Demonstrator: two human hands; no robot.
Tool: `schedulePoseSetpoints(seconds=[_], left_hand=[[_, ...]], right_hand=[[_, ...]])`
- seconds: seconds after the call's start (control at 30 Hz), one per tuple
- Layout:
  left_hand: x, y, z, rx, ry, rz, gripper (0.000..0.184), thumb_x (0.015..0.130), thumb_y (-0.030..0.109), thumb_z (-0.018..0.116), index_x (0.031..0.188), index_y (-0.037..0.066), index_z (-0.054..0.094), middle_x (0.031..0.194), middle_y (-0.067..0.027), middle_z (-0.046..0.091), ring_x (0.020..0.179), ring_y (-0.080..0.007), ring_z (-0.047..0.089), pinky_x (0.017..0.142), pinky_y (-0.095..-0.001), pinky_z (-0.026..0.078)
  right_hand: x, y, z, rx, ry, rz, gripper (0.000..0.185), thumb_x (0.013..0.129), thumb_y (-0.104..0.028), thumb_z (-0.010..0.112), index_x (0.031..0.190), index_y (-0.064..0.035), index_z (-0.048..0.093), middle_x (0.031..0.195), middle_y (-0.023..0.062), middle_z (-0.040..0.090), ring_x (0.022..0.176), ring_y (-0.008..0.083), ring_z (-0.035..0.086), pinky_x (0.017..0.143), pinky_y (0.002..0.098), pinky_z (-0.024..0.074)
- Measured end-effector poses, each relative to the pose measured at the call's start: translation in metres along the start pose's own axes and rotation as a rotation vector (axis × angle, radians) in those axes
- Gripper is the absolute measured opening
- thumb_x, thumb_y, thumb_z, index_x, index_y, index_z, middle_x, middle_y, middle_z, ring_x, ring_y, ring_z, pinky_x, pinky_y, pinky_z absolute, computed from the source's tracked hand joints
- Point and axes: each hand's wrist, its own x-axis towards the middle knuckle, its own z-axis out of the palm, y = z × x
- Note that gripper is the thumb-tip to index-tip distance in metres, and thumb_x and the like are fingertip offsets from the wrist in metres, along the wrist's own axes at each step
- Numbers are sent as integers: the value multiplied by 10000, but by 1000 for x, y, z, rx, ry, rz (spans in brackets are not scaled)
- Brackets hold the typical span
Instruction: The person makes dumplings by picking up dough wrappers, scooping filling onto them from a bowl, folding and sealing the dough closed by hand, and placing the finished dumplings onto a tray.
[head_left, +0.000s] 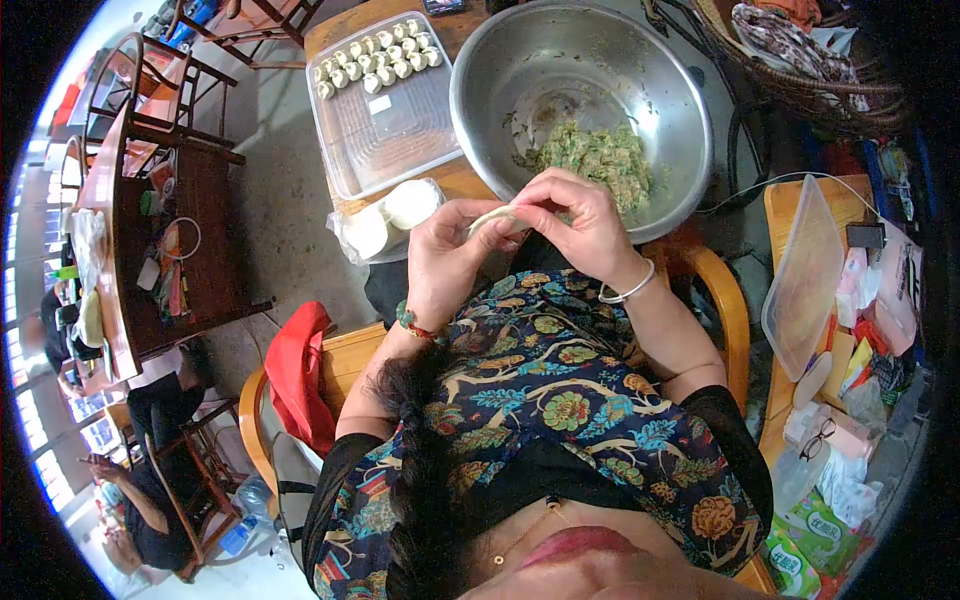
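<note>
A pale, folded dough wrapper is pinched between both hands, just in front of the big metal bowl. My left hand grips its left end, a beaded bracelet on the wrist. My right hand, with a silver bangle below it, presses the right end with thumb and fingers. Inside the metal bowl lies green, chopped filling. Round white wrappers sit in plastic at the left. Behind them, a clear tray holds several rows of folded dumplings.
A wooden side table at the right bears a clear lid, glasses and green packets. A red cloth hangs over the chair's left side. Chairs and a brown table stand at the left; a person sits beyond.
</note>
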Motion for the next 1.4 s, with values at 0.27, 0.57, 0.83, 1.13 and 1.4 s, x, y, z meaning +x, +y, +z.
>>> schedulePoseSetpoints(seconds=[0.27, 0.57, 0.83, 1.13, 1.4], left_hand=[[3, -2, 1, -260, 118, 6, 176, 911, 75, 659, 1042, -36, 622, 996, -126, 693, 882, -183, 679, 769, -288, 557], [2, -3, -1, -137, 87, 6, 229, 909, 64, 657, 1105, -45, 607, 1007, -131, 685, 857, -194, 684, 781, -302, 569], [0, 6, 1, 102, 59, 35, 183, 898, 45, 669, 1051, -53, 651, 931, -85, 698, 793, -136, 666, 729, -257, 559], [2, 6, 6, -37, 58, 53, 198, 905, 21, 650, 1081, -62, 618, 992, -94, 688, 844, -139, 668, 756, -256, 570], [0, 0, 2, 60, 110, 70, 176, 914, 62, 655, 1050, -46, 627, 925, -87, 690, 820, -148, 678, 779, -263, 564]], right_hand=[[-8, 8, 4, 398, -13, 329, 126, 915, -100, 667, 982, -12, 607, 861, -13, 642, 784, 47, 609, 693, 205, 508], [-7, 7, 4, 274, 1, 220, 141, 867, -68, 707, 958, -20, 609, 820, -14, 616, 749, 45, 573, 651, 216, 487], [0, 2, 1, 156, -1, 134, 166, 810, -36, 738, 940, -15, 638, 844, 18, 590, 738, 82, 577, 665, 232, 491], [6, -4, -10, 126, -147, 131, 107, 855, 15, 673, 962, 14, 668, 889, 32, 591, 802, 98, 588, 689, 218, 490], [4, -10, -6, -177, -16, -182, 67, 803, 42, 702, 863, 16, 687, 782, 62, 629, 736, 121, 620, 603, 245, 498]])
